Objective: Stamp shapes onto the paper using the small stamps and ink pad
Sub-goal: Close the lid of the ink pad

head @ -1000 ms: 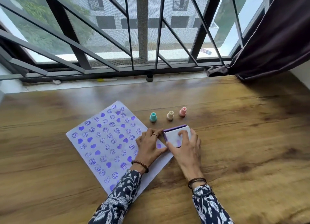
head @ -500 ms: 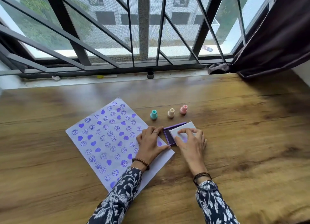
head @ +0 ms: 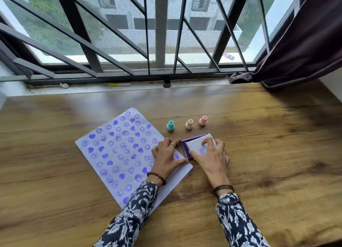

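Purple hearts and smiley faces cover the paper (head: 118, 150) on the wooden table (head: 268, 154), where the left hand (head: 167, 157) rests flat, fingers spread, grasping nothing. Right hand (head: 211, 157) grips the white lid (head: 197, 145) over the purple ink pad (head: 185, 150); three small stamps (head: 189, 124) stand just behind.

Three stamps (head: 189, 124), one ink pad (head: 192, 147), one paper (head: 118, 150), two hands (head: 167, 157).

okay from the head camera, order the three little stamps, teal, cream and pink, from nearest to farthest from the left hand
1. Teal stamp, just beyond the left hand, beside the paper's edge.
2. Cream stamp, middle of the row, beyond the ink pad.
3. Pink stamp, right end of the row.
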